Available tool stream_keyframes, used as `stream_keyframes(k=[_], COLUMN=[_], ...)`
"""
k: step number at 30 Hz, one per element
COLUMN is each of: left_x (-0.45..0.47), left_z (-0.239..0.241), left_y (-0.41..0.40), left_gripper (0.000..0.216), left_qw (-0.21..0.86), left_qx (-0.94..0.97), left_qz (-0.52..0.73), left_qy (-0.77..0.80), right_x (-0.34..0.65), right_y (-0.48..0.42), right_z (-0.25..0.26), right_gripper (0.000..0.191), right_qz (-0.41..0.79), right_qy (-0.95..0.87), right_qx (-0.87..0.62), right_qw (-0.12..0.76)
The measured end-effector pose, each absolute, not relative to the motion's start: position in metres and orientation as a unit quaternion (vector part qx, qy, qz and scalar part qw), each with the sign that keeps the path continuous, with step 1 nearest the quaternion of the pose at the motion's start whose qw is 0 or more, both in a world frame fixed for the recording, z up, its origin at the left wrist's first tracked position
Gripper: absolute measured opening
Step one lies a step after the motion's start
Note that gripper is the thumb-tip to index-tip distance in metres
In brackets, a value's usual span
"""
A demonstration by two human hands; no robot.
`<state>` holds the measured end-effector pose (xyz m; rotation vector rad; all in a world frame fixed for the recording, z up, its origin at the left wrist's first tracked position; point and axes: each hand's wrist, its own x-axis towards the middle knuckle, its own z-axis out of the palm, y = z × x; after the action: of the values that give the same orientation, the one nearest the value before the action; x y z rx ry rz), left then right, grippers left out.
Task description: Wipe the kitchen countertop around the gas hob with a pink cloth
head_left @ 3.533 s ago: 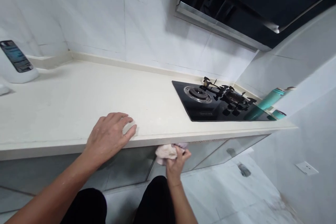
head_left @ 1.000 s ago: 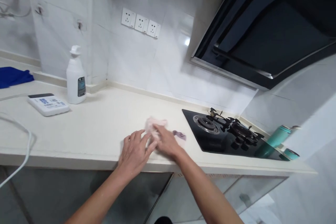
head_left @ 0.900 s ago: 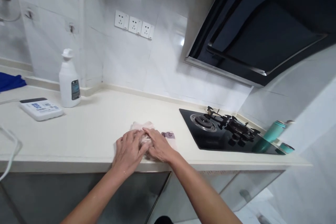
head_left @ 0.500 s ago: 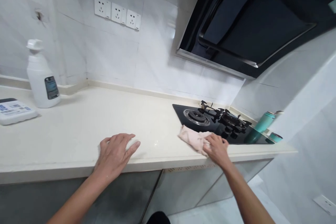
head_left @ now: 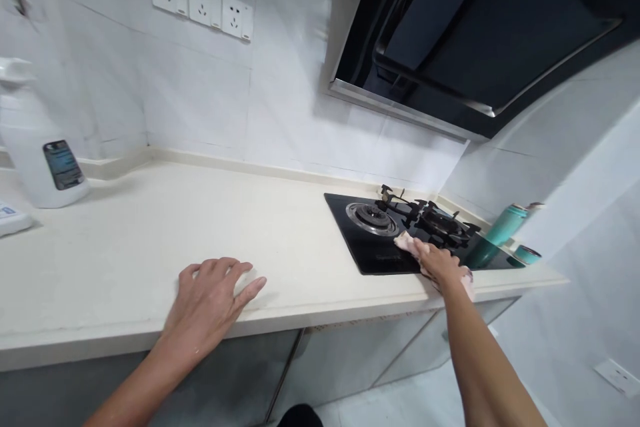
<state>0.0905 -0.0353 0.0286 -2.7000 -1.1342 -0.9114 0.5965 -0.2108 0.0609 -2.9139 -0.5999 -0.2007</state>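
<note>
My left hand (head_left: 210,293) rests on the cream countertop (head_left: 210,213) near its front edge, thumb and fingers apart, holding nothing. Farther right, my right hand (head_left: 443,267) presses a pale pink cloth (head_left: 407,242) onto the front part of the black glass gas stove (head_left: 367,250). One end of the cloth reaches toward the left burner (head_left: 373,219); the other bunches out by my wrist at the counter's edge. My fingers partly cover the cloth's middle.
A black range hood (head_left: 475,33) overhangs the stove. Loose pan supports (head_left: 400,207) stand at its back. A teal canister (head_left: 505,227) and a small teal tin (head_left: 527,254) sit at right. A white spray bottle (head_left: 35,147) and a white flat container (head_left: 13,219) are at left.
My right hand has moved right with the cloth, from the bare counter and stove's left edge to the stove's front. My left hand stays about in place. The view has shifted slightly right.
</note>
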Motion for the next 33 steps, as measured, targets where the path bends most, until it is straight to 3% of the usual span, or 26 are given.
stream_keyframes(k=[3,12,24,28,33], left_x=[0.091,0.091,0.085,0.08,0.075], left_z=[0.029,0.03,0.029,0.031,0.031], left_y=[-0.035,-0.037,-0.033,-0.036,-0.036], left_gripper=[0.053,0.052,0.053,0.052,0.058], left_qw=[0.043,0.048,0.028,0.003,-0.019], left_qx=[-0.88,-0.881,-0.881,-0.882,-0.881], left_qz=[-0.291,-0.286,-0.304,-0.302,-0.291], left_qy=[-0.372,-0.374,-0.36,-0.363,-0.371], right_x=[0.581,0.491,0.346,0.351,0.434], right_y=[-0.191,-0.164,-0.144,-0.166,-0.218], right_z=[0.07,0.072,0.061,0.053,0.038], right_gripper=[0.082,0.058,0.049,0.039,0.027], right_qz=[-0.035,-0.115,-0.171,-0.198,-0.234], right_qy=[-0.189,-0.341,-0.623,-0.656,-0.581], right_qx=[-0.979,-0.932,-0.76,-0.721,-0.773], right_qw=[0.065,0.036,0.069,0.104,0.104])
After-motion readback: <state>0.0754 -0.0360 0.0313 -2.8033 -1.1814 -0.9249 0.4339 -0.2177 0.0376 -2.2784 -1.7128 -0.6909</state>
